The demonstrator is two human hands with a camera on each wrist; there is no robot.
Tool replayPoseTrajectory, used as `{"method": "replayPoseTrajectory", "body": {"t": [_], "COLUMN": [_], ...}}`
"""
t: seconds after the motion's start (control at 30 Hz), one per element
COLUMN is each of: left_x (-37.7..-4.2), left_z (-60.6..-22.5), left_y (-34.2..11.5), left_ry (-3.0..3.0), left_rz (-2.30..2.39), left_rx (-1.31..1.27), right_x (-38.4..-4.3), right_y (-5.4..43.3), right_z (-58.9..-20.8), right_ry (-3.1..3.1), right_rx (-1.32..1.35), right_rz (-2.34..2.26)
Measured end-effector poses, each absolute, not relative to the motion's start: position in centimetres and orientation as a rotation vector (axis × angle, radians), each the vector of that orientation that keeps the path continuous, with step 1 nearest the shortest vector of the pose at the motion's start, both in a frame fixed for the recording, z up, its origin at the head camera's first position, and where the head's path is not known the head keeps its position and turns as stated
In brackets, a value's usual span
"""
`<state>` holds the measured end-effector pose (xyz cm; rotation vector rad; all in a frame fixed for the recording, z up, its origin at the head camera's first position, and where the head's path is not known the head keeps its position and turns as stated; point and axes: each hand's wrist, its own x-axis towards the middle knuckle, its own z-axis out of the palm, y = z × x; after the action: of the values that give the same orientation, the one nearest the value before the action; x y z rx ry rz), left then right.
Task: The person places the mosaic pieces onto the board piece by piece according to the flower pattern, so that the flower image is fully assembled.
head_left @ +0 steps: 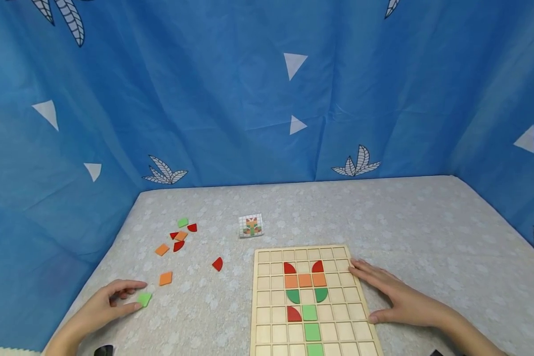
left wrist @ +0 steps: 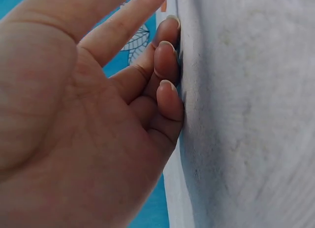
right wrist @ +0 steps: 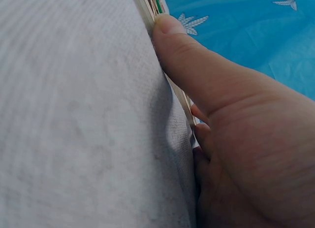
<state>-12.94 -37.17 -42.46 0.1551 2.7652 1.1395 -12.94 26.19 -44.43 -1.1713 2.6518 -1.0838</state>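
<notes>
In the head view my left hand (head_left: pixel 104 304) is low on the left, beside a light green square tile (head_left: pixel 144 299). The thumb tip meets the tile's near edge, while the index finger stays a little apart from it. Its other fingers bend down to the cloth in the left wrist view; the tile is out of sight there. My right hand (head_left: pixel 398 296) rests along the right edge of a wooden grid board (head_left: pixel 267 299), thumb and fingertips touching the rim. On the board lie red quarter circles (head_left: pixel 289 268), orange squares (head_left: pixel 305 280), green quarter circles (head_left: pixel 321 294) and light green squares (head_left: pixel 312 331).
Loose orange squares (head_left: pixel 165 278), red quarter circles (head_left: pixel 218 264) and another light green tile (head_left: pixel 183 222) are scattered left of the board. A small pattern card (head_left: pixel 251 225) lies behind it. Blue curtain (head_left: pixel 231 99) surrounds the cloth-covered table (head_left: pixel 409 217).
</notes>
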Motion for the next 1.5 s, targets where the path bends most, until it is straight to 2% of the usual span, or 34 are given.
{"method": "replayPoseTrajectory", "body": {"t": [0.3, 0.77, 1.03, 1.5], "left_x": [-12.9, -12.9, -12.7, -12.8], "left_z": [-43.4, -43.6, -43.0, -42.4], "left_y": [-37.3, -36.8, -36.4, -36.0], "left_ry": [2.831, 2.874, 2.832, 2.808], "left_rz": [1.208, 1.176, 1.140, 1.218], "left_rx": [0.376, 0.275, 0.114, 0.130], "right_x": [-12.9, -12.6, -12.7, -12.8], "right_y": [26.2, 26.2, 26.1, 26.0], "right_z": [-44.4, -44.1, -44.2, -44.1], "right_ry": [2.657, 2.691, 2.694, 2.661], "right_rx": [-1.193, -1.107, -1.129, -1.185], "right_rz": [-1.077, -1.035, -1.046, -1.098]}}
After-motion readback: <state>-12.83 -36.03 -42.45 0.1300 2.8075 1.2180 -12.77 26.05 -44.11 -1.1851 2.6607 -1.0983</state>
